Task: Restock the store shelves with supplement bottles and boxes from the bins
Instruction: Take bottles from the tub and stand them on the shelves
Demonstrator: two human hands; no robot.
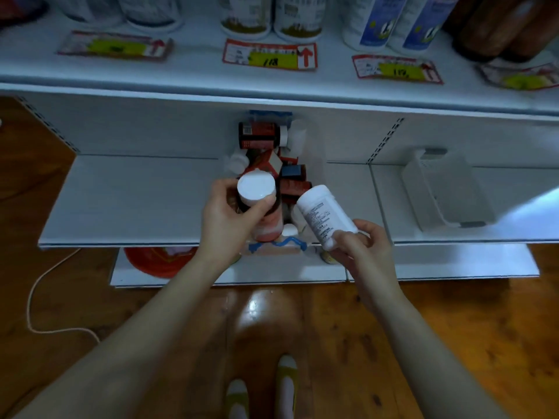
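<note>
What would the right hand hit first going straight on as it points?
Probably the dark bottle in the bin, just beyond the white bottle the right hand holds; the capped bottle in the left hand is further left. Depth unclear.

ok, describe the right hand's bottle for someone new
On the white middle shelf sits a bin of supplement bottles. Just right of it, the right hand grips a tilted bottle. It is all white with printed text; the left hand holds a dark bottle with a white cap.
</note>
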